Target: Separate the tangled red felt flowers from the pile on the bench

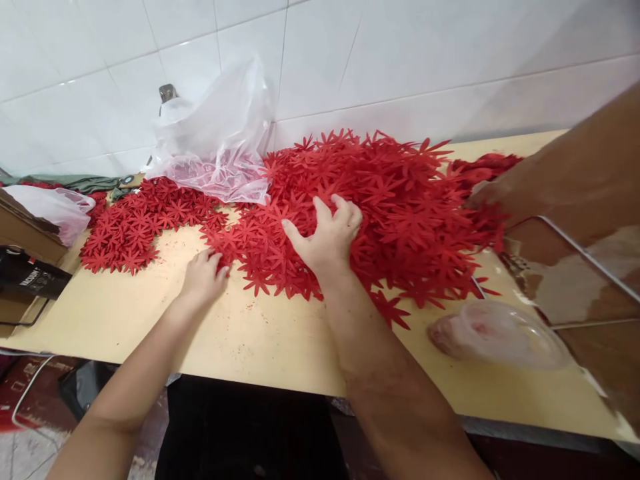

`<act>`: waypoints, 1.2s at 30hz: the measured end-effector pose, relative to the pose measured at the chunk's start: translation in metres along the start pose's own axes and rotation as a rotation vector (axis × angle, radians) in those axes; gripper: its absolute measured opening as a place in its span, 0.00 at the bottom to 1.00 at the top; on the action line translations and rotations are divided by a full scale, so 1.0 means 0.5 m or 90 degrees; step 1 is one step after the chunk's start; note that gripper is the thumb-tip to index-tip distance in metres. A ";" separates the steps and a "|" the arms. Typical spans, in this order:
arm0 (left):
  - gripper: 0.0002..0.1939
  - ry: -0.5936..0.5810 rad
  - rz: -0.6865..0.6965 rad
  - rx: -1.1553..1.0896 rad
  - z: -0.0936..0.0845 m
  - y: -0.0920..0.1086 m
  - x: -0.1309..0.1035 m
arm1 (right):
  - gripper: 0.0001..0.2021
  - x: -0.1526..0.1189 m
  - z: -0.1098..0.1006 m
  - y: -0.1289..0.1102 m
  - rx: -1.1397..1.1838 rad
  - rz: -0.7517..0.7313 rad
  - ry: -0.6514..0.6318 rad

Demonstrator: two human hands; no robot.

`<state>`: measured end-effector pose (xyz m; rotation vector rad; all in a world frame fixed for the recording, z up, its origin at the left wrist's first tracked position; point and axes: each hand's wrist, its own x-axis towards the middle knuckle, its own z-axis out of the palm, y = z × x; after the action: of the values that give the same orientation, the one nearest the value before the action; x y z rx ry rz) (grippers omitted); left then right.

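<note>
A large heap of red flower-shaped cutouts (400,220) covers the middle and right of the pale wooden table (280,340). A smaller, flatter spread of the same red pieces (133,230) lies to the left. My right hand (330,233) is over the front left part of the big heap, its fingers spread and slightly curved, with nothing seen gripped. My left hand (203,277) rests at the heap's left front edge, its fingertips bent against a few red pieces; whether it grips one is not clear.
Behind the pieces a clear plastic bag (220,147) leans near the tiled wall. On the right stand a clear plastic container (510,333) and a large cardboard box (590,173). At the left edge are a white bag (55,207) and a black vacuum-labelled object (33,273).
</note>
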<state>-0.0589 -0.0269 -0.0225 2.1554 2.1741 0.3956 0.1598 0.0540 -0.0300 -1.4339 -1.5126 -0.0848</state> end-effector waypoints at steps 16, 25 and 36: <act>0.05 -0.191 0.087 -0.521 0.060 0.137 0.090 | 0.48 -0.010 -0.030 -0.006 0.021 0.010 -0.542; 0.19 -0.346 0.064 -0.854 0.048 0.165 0.088 | 0.15 0.035 -0.030 0.019 -0.052 -0.061 -0.508; 0.12 -0.106 0.020 -0.646 0.008 0.120 0.079 | 0.20 0.215 -0.134 0.110 -0.325 0.023 -0.256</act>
<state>-0.0005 0.0125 -0.0076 1.5444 1.3517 0.9994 0.2651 0.1034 0.0449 -1.9709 -1.8777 -0.1783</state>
